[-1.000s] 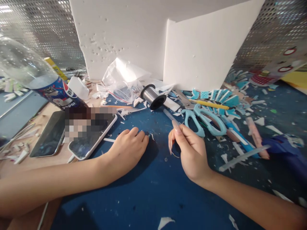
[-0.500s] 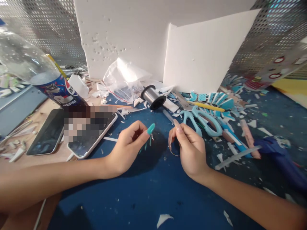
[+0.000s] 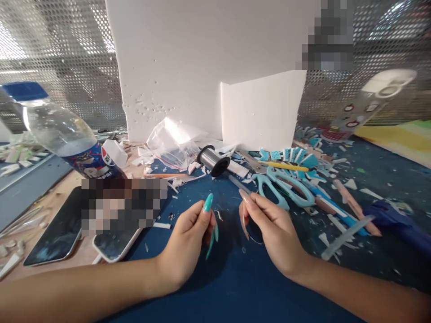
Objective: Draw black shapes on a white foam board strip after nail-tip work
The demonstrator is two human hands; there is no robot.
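Observation:
My left hand (image 3: 186, 242), with long teal nails, is closed in a pinch above the blue tabletop (image 3: 232, 291). Whatever lies between its fingers, if anything, is too fine to see. Opposite it, a short gap away, my right hand (image 3: 274, 233) has its thumb pressed to its curled fingers. A thin curved wire (image 3: 256, 241) shows just below those fingers and seems to come from the grip. Beyond both hands lies a black-ended spool of silvery wire (image 3: 213, 160). Light blue-handled scissors (image 3: 291, 188) rest just past my right hand.
Two phones (image 3: 54, 233) and a tilted Pepsi bottle (image 3: 81, 143) are at left. White foam boards (image 3: 202, 58) stand behind a plastic bag (image 3: 171, 143). To the right are a yellow pencil (image 3: 286, 166), a dark blue glue gun (image 3: 397, 224), a drinking bottle (image 3: 357, 107) and scattered foam scraps.
The camera has tilted up, so things sit lower in view. My left thumb and fingers have come closer together. My right hand keeps its pinch.

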